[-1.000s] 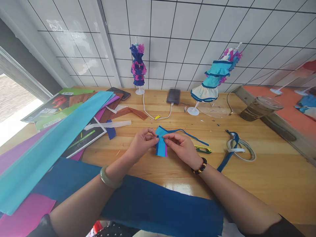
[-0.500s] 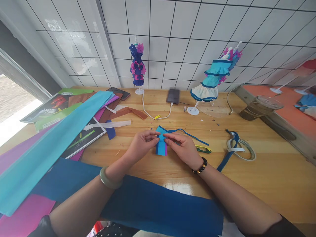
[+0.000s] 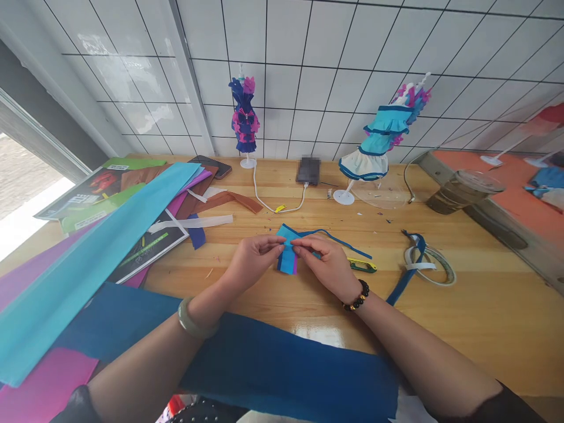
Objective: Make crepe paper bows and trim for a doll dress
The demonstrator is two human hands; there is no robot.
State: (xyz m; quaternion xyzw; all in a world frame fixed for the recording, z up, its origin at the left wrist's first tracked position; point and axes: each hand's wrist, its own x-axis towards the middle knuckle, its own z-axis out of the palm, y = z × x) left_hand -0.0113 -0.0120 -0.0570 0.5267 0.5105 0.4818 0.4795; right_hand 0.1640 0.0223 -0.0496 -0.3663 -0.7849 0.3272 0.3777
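Between both hands is a small piece of light-blue crepe paper (image 3: 287, 262) with darker blue and purple along its edges. My left hand (image 3: 256, 258) pinches its left side between thumb and fingers. From the right, my right hand (image 3: 328, 261) pinches the same piece near its middle. A thin dark-blue strip (image 3: 339, 239) trails off to the right behind my right hand. Just past that hand lies a yellow-green utility knife (image 3: 363, 265). Below my wrists a wide dark-blue sheet (image 3: 286, 364) stretches over the table's near edge.
Long light-blue (image 3: 101, 258) and other coloured sheets lie over magazines (image 3: 152, 249) at left. At right are a tape roll (image 3: 445, 267) with a blue strip and a dark-filled cup (image 3: 462, 191). Small dressed stands (image 3: 244, 117) and a cabled dark device (image 3: 308, 170) stand along the back.
The lower end of the light-blue piece has shifted slightly up and left. Both hands keep their pinch and have hardly moved.
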